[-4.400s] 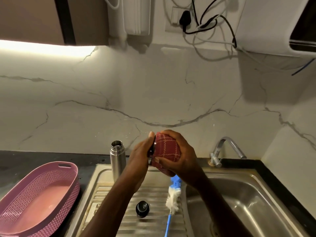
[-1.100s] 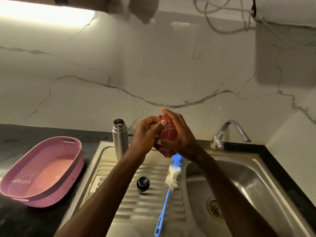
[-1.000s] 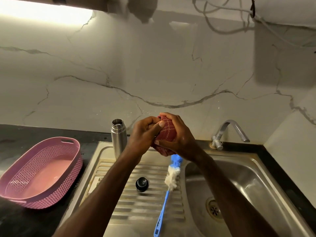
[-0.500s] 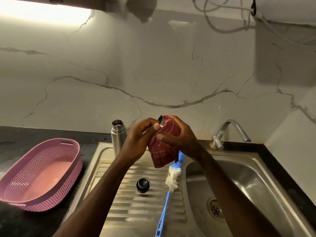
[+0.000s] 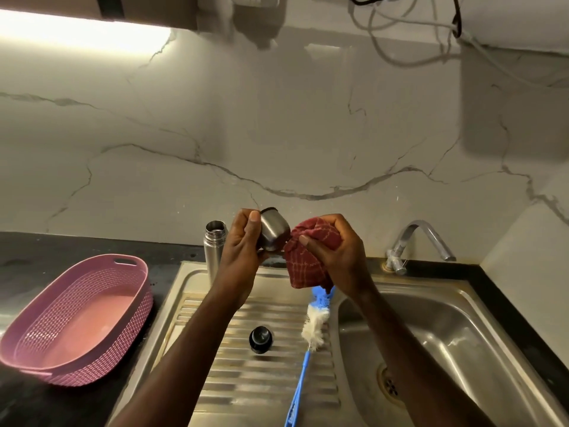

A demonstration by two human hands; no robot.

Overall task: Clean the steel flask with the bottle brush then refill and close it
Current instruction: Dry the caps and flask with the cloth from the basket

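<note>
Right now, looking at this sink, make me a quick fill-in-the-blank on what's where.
1. The left hand grips the small steel ____.
2. The right hand grips a red checked ____.
3. The blue-handled bottle brush lies on the ridged steel ____.
4. The open steel flask stands ____.

Missing words: cup; cloth; drainboard; upright

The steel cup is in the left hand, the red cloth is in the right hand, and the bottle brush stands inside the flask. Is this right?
Not quite. In the head view the bottle brush lies on the drainboard, not inside the flask. The left hand does hold the steel cup, the right hand the red cloth.
</note>
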